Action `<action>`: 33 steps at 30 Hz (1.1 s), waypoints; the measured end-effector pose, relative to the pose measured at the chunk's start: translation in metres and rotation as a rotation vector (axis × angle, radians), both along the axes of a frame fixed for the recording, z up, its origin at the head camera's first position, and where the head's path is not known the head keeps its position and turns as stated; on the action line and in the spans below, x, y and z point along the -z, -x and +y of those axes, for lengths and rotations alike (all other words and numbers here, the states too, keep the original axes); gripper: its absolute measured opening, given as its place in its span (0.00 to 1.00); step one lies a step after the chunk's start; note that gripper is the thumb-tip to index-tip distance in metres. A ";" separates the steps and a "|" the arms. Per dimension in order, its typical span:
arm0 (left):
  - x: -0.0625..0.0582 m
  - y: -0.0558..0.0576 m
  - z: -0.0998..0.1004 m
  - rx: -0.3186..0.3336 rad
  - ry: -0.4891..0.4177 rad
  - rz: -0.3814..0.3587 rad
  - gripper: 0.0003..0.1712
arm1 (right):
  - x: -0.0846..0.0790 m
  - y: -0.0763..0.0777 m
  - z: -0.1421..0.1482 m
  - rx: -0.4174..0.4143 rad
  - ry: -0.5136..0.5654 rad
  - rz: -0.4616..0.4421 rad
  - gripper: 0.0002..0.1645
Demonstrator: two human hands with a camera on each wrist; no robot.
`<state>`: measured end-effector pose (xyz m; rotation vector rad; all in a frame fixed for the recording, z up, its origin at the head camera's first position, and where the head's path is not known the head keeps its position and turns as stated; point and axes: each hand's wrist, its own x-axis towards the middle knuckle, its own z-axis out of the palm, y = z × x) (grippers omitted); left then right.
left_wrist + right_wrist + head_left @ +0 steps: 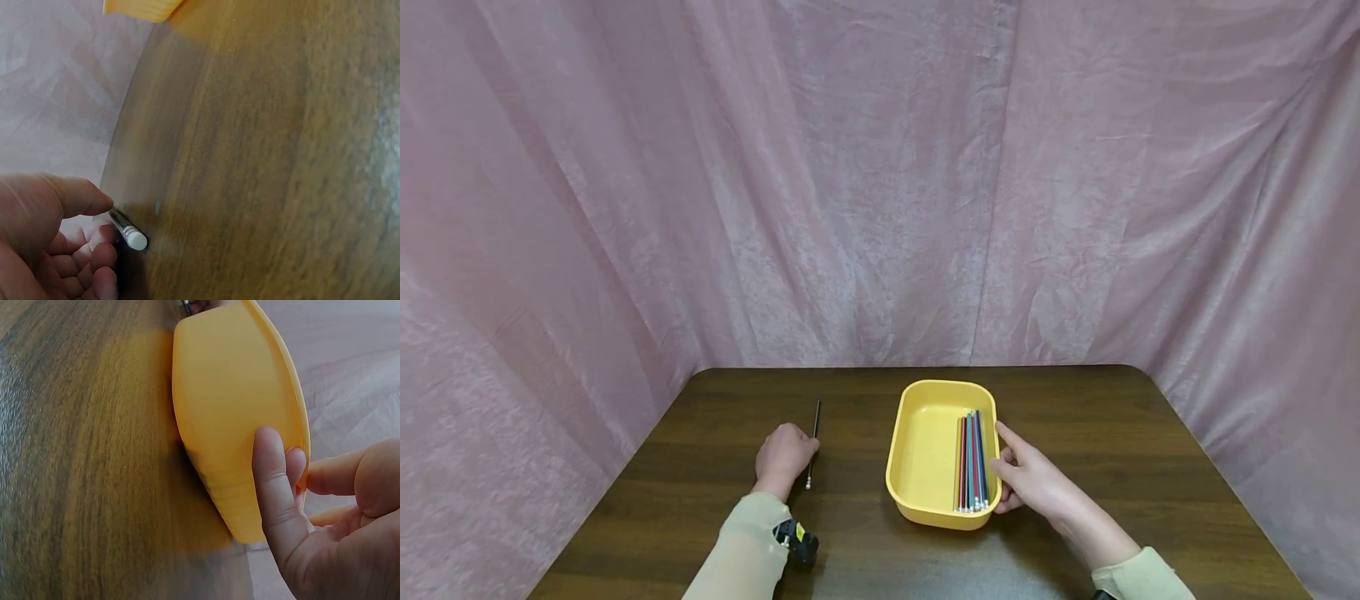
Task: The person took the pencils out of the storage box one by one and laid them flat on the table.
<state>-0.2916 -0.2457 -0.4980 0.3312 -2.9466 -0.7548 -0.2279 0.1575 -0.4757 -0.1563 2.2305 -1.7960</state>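
Note:
A dark pencil [810,471] with a white eraser lies on the table, its eraser end toward me. My left hand [784,454] is over its middle; in the left wrist view the thumb [87,199] and curled fingers pinch it, with the eraser [137,240] sticking out. To the right stands a yellow plastic tray [917,392]. Several colored pencils [972,462] lie side by side along its right wall, eraser ends toward me. My right hand [1030,477] grips the tray's right rim, thumb over the edge and fingers against the outer wall [231,394].
The brown wooden table [1075,408] has rounded far corners. Pink curtains [880,208] hang behind it and along both sides. A strip of bare tabletop separates the loose pencil from the tray. A small black device [801,542] is strapped on the left wrist.

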 end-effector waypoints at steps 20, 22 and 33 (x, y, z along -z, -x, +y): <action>-0.010 0.001 0.002 0.000 -0.288 0.072 0.18 | -0.001 0.000 0.000 0.004 -0.015 -0.002 0.43; -0.021 -0.002 0.012 0.004 -0.383 0.084 0.18 | -0.001 0.000 0.000 0.003 -0.015 -0.004 0.43; -0.050 -0.004 0.052 0.068 -0.638 0.108 0.16 | 0.002 0.001 0.000 0.009 -0.030 0.000 0.43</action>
